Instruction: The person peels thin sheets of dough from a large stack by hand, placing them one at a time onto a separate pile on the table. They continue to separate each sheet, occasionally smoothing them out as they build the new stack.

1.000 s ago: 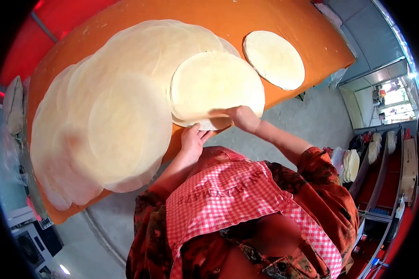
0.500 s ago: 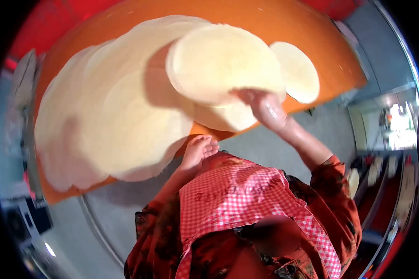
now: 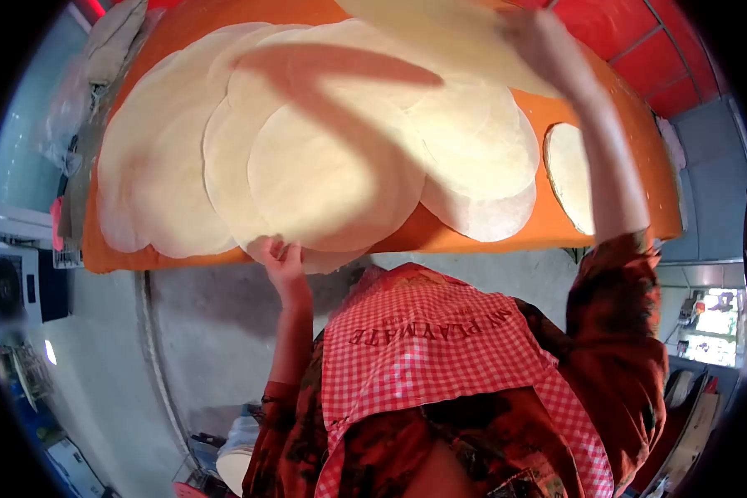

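1. R hand (image 3: 541, 40): raised at 1 o'clock of view, above the surface (image 3: 423, 238). Grip closed on edge of raised sheet (image 3: 440, 29), a thin round dough sheet held in the air. Hand and sheet are motion-blurred; finger detail can't be read.
2. L hand (image 3: 279, 254): at near edge of surface, approx. 7 o'clock of the front sheet (image 3: 332, 178). Fingertips touch that sheet's rim. Grip state: can't tell whether pinching or only touching.
3. Front sheet lies flat on the orange surface and overlaps the other sheets (image 3: 153, 166) spread toward 9 o'clock; more sheets lie toward 3 o'clock.
4. Separate stack (image 3: 568, 170) of round sheets: 3 o'clock end of surface, apart from the spread.
5. Arm shadow falls across the spread, running approx. 11 to 5 o'clock.
6. Red-checked apron (image 3: 423, 349): 6 o'clock, below surface edge.
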`<state>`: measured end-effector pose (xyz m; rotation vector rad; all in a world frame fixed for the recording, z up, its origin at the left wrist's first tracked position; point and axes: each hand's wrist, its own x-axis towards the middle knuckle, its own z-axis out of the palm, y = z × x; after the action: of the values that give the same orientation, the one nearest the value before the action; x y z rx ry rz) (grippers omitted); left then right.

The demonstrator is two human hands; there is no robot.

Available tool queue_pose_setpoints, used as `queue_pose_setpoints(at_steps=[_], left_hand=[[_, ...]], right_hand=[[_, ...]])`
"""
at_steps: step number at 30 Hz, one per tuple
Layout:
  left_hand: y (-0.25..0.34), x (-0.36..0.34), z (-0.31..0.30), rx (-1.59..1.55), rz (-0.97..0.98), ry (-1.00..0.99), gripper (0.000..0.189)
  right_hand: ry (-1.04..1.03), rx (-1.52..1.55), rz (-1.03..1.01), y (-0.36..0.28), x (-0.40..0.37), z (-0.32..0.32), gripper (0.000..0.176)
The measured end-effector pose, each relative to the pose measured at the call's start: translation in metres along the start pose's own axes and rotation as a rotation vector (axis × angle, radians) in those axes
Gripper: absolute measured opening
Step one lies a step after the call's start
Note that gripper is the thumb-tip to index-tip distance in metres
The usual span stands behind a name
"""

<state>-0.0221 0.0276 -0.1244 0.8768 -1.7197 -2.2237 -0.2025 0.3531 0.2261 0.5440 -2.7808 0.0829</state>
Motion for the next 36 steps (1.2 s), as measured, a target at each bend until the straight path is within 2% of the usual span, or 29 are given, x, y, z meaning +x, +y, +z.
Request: queue_pose_setpoints(at_steps=[1, 3, 4, 5, 6, 7, 8, 9, 11, 14, 17, 19, 21, 24, 27, 28, 30, 31, 32, 33, 34, 36], left_hand=[[0.000, -0.003, 0.000, -0.051, -0.044, -0.016, 0.042], [-0.007, -0.001, -0.002, -0.042, -0.031, -0.017, 0.040], [-0.009, 0.000, -0.003, -0.035, -0.022, -0.020, 0.038], [-0.006, -0.001, -0.002, -0.053, -0.050, -0.031, 0.038], [-0.002, -0.003, -0.002, -0.070, -0.078, -0.042, 0.037], [0.003, -0.004, -0.001, -0.085, -0.104, -0.055, 0.037], [0.006, -0.004, 0.000, -0.100, -0.128, -0.062, 0.036], [0.009, -0.005, 0.000, -0.110, -0.155, -0.072, 0.035], [0.009, -0.003, -0.005, -0.131, -0.184, -0.096, 0.033], [0.006, -0.003, -0.009, -0.180, -0.209, -0.122, 0.029], [0.009, -0.006, -0.005, -0.197, -0.282, -0.170, 0.024], [0.005, -0.002, -0.004, -0.158, -0.342, -0.257, 0.021], [0.004, -0.001, -0.002, -0.193, -0.318, -0.282, 0.020], [0.007, 0.001, -0.001, -0.341, -0.344, -0.351, 0.021], [0.038, 0.000, 0.011, -0.519, -0.376, -0.452, 0.024], [0.040, 0.007, 0.011, -0.508, -0.344, -0.553, 0.026], [0.056, 0.021, 0.023, -0.451, -0.287, -0.580, 0.029], [0.065, 0.029, 0.028, -0.420, -0.262, -0.587, 0.030], [0.065, 0.050, 0.033, -0.399, -0.256, -0.580, 0.032], [0.070, 0.069, 0.042, -0.372, -0.247, -0.550, 0.031], [0.073, 0.088, 0.053, -0.375, -0.235, -0.537, 0.030], [0.075, 0.117, 0.077, -0.413, -0.251, -0.544, 0.028]], right_hand=[[-0.025, -0.023, -0.078, -0.017, -0.012, 0.021, 0.029], [-0.039, 0.099, 0.020, -0.080, -0.048, 0.081, 0.033], [0.068, 0.531, -0.032, -0.089, -0.067, 0.149, 0.034], [-0.051, 0.891, 0.183, -0.119, -0.079, 0.182, 0.035], [-0.056, 0.529, -0.101, -0.125, -0.098, 0.226, 0.028], [0.037, 0.175, -0.363, -0.131, -0.116, 0.269, 0.022], [-0.143, 0.111, -0.341, -0.146, -0.131, 0.274, 0.018], [-0.012, 0.237, -0.400, -0.150, -0.140, 0.291, 0.021], [-0.063, 0.229, -0.383, -0.149, -0.148, 0.300, 0.035], [-0.168, 0.147, -0.340, -0.159, -0.144, 0.277, 0.035], [-0.128, 0.083, -0.350, -0.178, -0.149, 0.285, 0.025], [-0.215, 0.042, -0.329, -0.189, -0.151, 0.286, 0.032], [-0.279, 0.043, -0.329, -0.195, -0.150, 0.280, 0.038], [-0.046, 0.159, -0.320, -0.203, -0.151, 0.247, 0.051], [-0.050, 0.145, -0.309, -0.181, -0.149, 0.267, 0.054], [-0.062, 0.397, -0.157, -0.179, -0.139, 0.268, 0.045], [-0.842, 0.212, 0.080, -0.150, -0.079, 0.251, 0.032], [-0.608, 0.426, -0.040, -0.119, -0.046, 0.244, 0.031], [-0.588, 0.833, 0.264, -0.092, -0.002, 0.221, 0.036], [-0.408, 0.682, -0.017, 0.019, 0.065, 0.300, 0.024], [-0.348, 0.757, 0.026, 0.034, 0.117, 0.257, 0.025], [-0.155, 0.185, -0.008, -0.020, 0.165, 0.096, 0.026]])
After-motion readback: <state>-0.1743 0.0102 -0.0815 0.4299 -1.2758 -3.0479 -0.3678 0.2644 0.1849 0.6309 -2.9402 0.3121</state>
